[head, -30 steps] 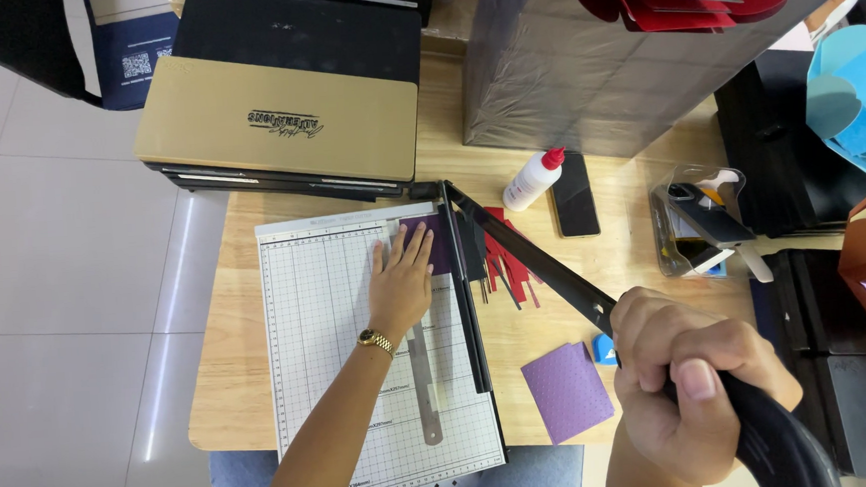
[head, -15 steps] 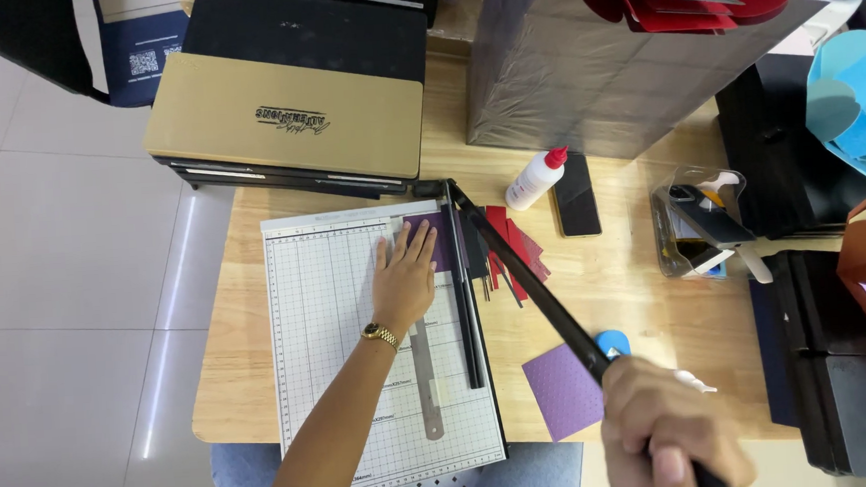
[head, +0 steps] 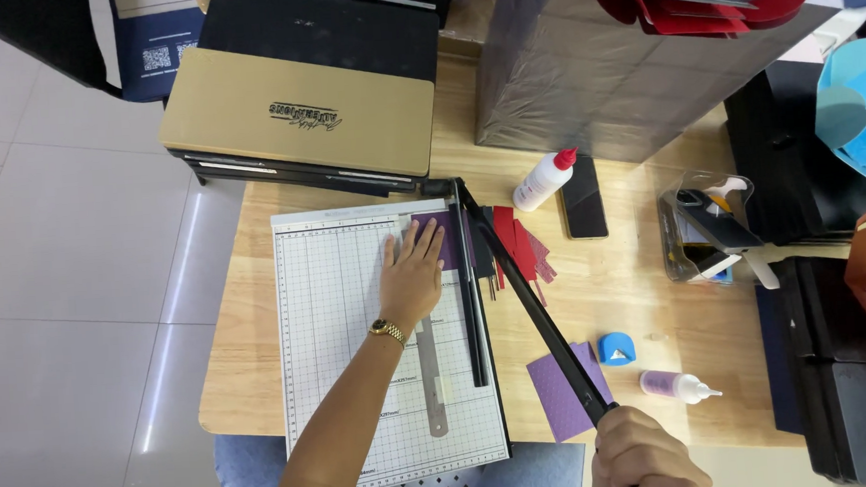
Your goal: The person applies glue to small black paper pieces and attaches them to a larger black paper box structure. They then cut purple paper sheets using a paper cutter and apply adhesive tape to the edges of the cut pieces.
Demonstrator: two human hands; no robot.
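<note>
A white gridded paper cutter (head: 340, 359) lies on the wooden table (head: 636, 291). My left hand (head: 412, 277) presses flat on a purple sheet (head: 450, 244) at the top of the cutter's board, fingers spread. My right hand (head: 647, 458) grips the handle end of the black cutter blade arm (head: 532, 313), which slants from its hinge at the board's top right corner down toward me, partly lowered. A metal ruler (head: 433, 379) lies on the board below my left hand. Red paper strips (head: 519, 250) lie right of the blade.
A purple square (head: 561, 396), a small blue punch (head: 616, 348) and a small glue bottle (head: 677, 387) lie at the right. A white glue bottle (head: 542, 180), a phone (head: 582, 197), a clear tool tub (head: 705, 232), a tan-lidded case (head: 300, 111) and a grey box (head: 602, 63) stand behind.
My right hand has pulled the blade arm down and toward me, so the handle sits lower in view. My left hand stays on the purple sheet.
</note>
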